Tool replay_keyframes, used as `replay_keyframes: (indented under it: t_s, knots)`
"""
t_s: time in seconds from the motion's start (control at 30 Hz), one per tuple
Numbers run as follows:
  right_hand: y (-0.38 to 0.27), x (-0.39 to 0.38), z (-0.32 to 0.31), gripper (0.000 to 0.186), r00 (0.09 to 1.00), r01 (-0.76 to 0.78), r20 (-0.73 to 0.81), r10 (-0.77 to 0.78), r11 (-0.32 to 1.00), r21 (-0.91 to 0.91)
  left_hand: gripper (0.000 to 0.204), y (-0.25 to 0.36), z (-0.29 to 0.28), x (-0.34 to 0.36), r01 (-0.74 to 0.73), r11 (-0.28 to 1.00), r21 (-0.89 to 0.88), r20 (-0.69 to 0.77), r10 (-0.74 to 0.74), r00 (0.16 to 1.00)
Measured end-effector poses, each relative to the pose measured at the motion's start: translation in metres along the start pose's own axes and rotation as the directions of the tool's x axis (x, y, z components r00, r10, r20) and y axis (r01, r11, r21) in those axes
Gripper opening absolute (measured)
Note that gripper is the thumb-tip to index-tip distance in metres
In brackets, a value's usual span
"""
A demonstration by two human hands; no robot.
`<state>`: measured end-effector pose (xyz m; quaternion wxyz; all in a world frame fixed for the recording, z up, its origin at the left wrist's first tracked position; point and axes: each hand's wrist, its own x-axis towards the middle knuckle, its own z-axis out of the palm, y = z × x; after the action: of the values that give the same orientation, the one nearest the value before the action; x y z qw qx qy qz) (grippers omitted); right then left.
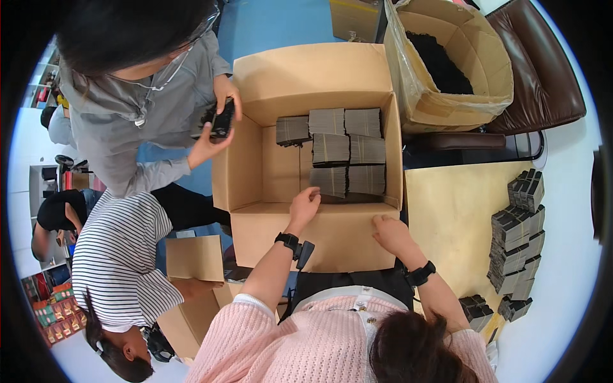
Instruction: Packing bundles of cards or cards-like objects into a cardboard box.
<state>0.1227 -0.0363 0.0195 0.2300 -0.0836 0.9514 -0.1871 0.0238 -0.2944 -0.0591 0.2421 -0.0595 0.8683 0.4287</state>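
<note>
An open cardboard box [254, 153] stands in front of me. Upright bundles of thin dark grey pieces [330, 148], tied with bands, sit in rows along its middle and right side. My left hand [305, 207] reaches over the near flap [306, 239], its bent fingers together at the near left corner of the closest bundle [329, 182]. Whether they grip anything is hidden. With fingers curled and nothing visible in them, my right hand [392, 233] lies on that flap's right end. Black straps with small devices circle both my wrists.
A person in grey [163, 108] at the left holds a black bundle [221, 120]. Below, a person in stripes [124, 249] bends beside a smaller carton [195, 258]. More bundles [511, 242] stack on the board [460, 223] at right. Behind are a lined carton [472, 108] and brown chair [543, 70].
</note>
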Motion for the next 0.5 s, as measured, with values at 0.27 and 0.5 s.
replay_keyframes:
  t_s: [0.27, 0.5]
  knots:
    - [-0.006, 0.000, 0.003, 0.024, 0.998, 0.000, -0.056, -0.001, 1.000, -0.017, 0.029, -0.004, 0.001, 0.000, -0.017, 1.000, -0.025, -0.008, 0.017, 1.000]
    - [-0.008, 0.006, 0.000, 0.024, 0.999, -0.035, 0.013, 0.035, 0.999, 0.030, 0.032, -0.010, 0.001, 0.007, -0.012, 0.993, 0.118, 0.088, 0.002, 0.996]
